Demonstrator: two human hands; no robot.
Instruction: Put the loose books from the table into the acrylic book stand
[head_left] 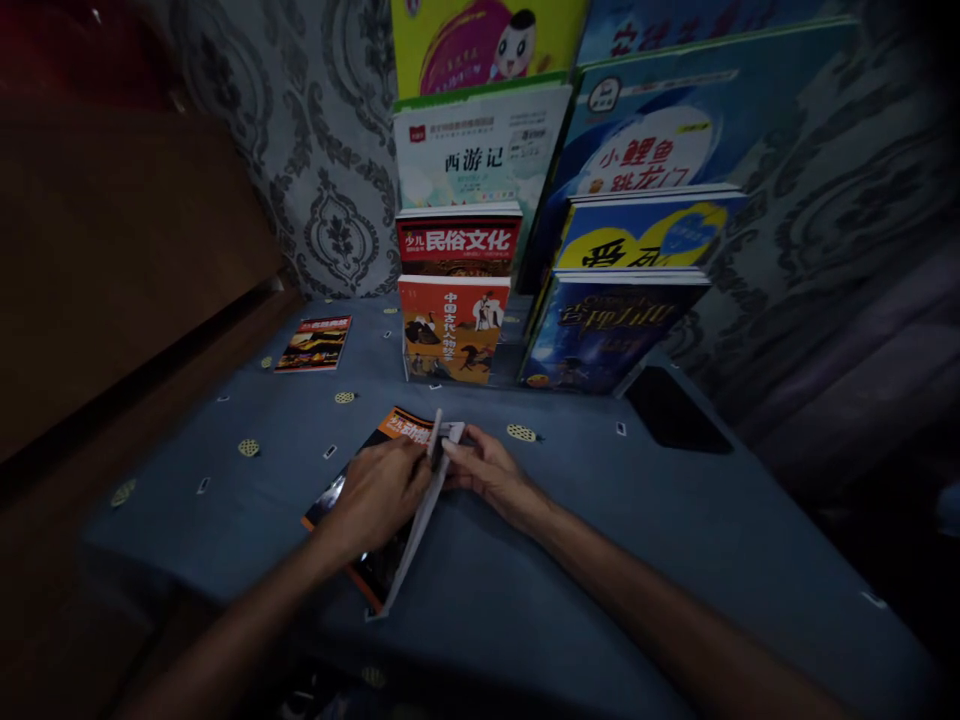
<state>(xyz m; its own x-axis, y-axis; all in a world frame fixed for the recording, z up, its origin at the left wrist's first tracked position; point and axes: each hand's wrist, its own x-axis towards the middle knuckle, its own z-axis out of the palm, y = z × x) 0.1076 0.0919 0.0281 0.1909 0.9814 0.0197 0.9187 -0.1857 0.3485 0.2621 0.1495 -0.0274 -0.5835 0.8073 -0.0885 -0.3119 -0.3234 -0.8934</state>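
Observation:
A book (pixel 386 560) with a black and orange cover lies at a slant on the blue cloth in front of me. My left hand (pixel 382 490) rests over its cover, fingers bent around a thin pale strip (pixel 436 432) that sticks up by the page edge; whether this is part of the book I cannot tell. At the far right corner, my right hand (pixel 487 468) pinches the book's page edges between thumb and fingers. Both hands touch the same book, and the left one hides much of its cover.
A stand behind holds upright books in two columns, with an orange book (pixel 450 325) and a dark blue book (pixel 600 325) in front. A smaller book (pixel 313 343) lies back left. A black flat object (pixel 675 410) lies at right. A brown cabinet (pixel 127 240) borders the left side.

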